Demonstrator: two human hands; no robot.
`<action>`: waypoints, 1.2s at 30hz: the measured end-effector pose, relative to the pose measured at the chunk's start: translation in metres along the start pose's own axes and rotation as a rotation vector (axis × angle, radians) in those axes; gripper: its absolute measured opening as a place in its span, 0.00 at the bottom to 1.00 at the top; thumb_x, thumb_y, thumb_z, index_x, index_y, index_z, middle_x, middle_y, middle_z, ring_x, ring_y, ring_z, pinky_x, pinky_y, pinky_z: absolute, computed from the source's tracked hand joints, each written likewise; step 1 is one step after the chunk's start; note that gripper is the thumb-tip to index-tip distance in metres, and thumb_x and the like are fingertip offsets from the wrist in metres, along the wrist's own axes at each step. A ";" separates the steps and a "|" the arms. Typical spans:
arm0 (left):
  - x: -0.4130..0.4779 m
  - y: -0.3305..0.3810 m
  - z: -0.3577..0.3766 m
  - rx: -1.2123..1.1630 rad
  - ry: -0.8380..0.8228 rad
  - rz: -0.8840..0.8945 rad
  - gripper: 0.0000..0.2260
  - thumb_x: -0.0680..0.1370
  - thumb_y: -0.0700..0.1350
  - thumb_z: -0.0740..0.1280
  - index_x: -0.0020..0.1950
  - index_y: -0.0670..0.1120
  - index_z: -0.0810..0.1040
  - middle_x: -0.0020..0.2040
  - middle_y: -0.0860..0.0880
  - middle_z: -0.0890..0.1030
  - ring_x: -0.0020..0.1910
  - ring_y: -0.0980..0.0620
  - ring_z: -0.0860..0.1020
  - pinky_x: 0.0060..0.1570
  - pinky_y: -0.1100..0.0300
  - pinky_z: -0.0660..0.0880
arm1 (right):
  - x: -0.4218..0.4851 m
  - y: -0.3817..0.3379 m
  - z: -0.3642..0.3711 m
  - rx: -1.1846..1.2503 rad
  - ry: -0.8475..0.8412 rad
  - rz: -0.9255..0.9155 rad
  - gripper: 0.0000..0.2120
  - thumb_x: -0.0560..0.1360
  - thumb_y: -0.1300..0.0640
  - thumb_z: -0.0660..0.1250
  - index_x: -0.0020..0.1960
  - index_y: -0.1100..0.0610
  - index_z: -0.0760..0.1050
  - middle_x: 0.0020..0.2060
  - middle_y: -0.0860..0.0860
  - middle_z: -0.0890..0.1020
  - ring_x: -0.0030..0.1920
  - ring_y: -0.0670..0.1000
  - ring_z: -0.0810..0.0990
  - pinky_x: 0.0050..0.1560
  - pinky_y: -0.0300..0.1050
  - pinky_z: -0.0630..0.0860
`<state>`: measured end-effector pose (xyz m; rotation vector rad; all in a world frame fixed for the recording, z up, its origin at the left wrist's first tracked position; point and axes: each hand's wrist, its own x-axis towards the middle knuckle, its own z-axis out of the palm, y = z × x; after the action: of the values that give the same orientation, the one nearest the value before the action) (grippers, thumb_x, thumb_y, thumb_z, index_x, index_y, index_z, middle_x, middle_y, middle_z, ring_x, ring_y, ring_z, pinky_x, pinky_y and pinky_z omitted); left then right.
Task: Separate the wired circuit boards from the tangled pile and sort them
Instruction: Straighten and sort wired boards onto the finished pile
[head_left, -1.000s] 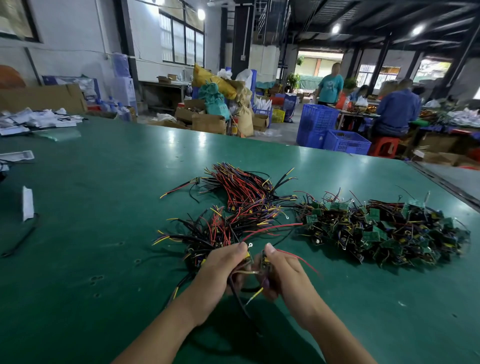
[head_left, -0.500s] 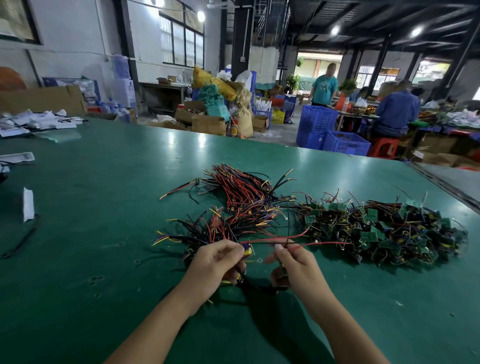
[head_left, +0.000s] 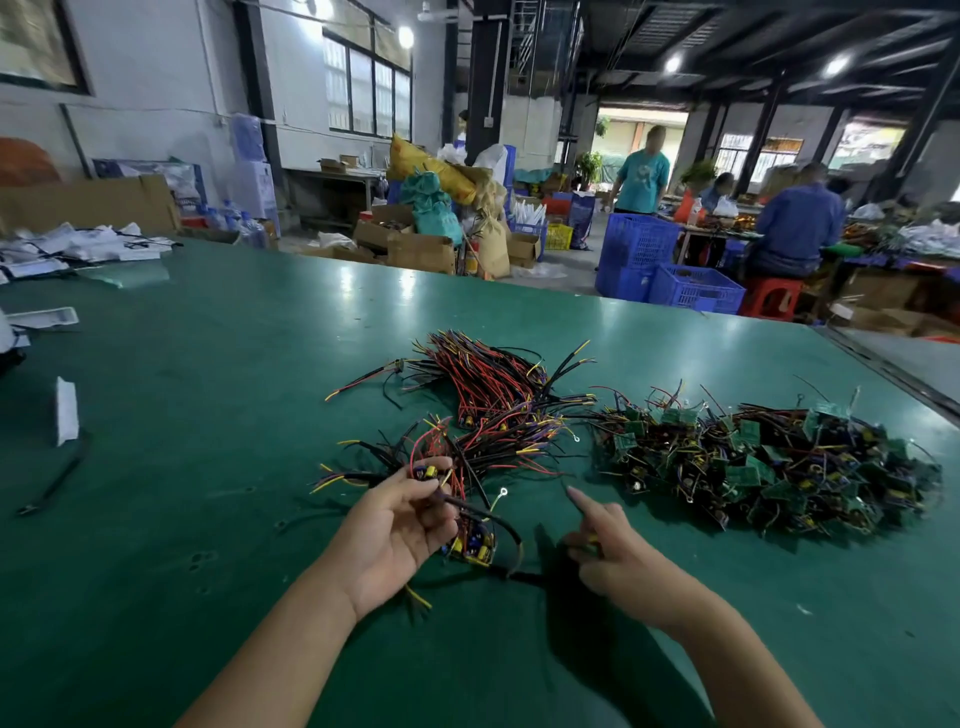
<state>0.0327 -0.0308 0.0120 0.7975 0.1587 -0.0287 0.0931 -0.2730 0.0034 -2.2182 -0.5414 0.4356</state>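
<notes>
A tangled pile of green circuit boards (head_left: 769, 467) with wires lies on the right of the green table (head_left: 208, 389). To its left lie two sorted bundles: a far bundle (head_left: 488, 384) of red and black wires and a near bundle (head_left: 467, 452). My left hand (head_left: 400, 525) pinches the wires of one wired circuit board (head_left: 472, 543), which hangs just below my fingers near the table. My right hand (head_left: 608, 545) is beside it, forefinger stretched toward the pile, the other fingers curled; I cannot see anything in it.
White packets and papers (head_left: 78, 249) lie at the table's far left, a white strip (head_left: 66, 410) and a black cable (head_left: 52, 483) nearer. Blue crates (head_left: 670, 275), cardboard boxes and sacks stand beyond the far edge. People work at another bench at the back right.
My hands have parted. The left now keeps the board alone and has lifted its wires; the right has let go of the red wire and moved right, forefinger pointing.
</notes>
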 end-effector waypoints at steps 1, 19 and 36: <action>0.001 0.001 -0.002 -0.023 0.012 0.003 0.13 0.71 0.35 0.63 0.54 0.39 0.79 0.35 0.44 0.76 0.29 0.50 0.77 0.29 0.60 0.79 | -0.003 0.001 -0.003 -0.107 -0.087 0.000 0.37 0.75 0.71 0.60 0.79 0.55 0.48 0.56 0.51 0.62 0.59 0.46 0.71 0.60 0.30 0.68; 0.008 0.002 -0.008 -0.210 0.061 0.013 0.09 0.70 0.36 0.64 0.43 0.39 0.84 0.35 0.45 0.76 0.29 0.51 0.76 0.29 0.60 0.78 | -0.030 -0.003 -0.031 -0.800 -0.269 -0.040 0.34 0.80 0.58 0.59 0.80 0.52 0.45 0.60 0.50 0.61 0.61 0.49 0.67 0.66 0.41 0.62; 0.009 -0.003 -0.006 -0.085 -0.009 0.100 0.05 0.70 0.35 0.63 0.37 0.44 0.74 0.40 0.44 0.80 0.34 0.48 0.82 0.34 0.58 0.80 | -0.028 0.018 -0.034 -0.250 0.027 0.169 0.35 0.70 0.60 0.75 0.74 0.49 0.67 0.53 0.45 0.83 0.50 0.43 0.81 0.51 0.33 0.73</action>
<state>0.0405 -0.0281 0.0041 0.7192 0.1102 0.0687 0.0895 -0.3190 0.0141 -2.5179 -0.4138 0.4443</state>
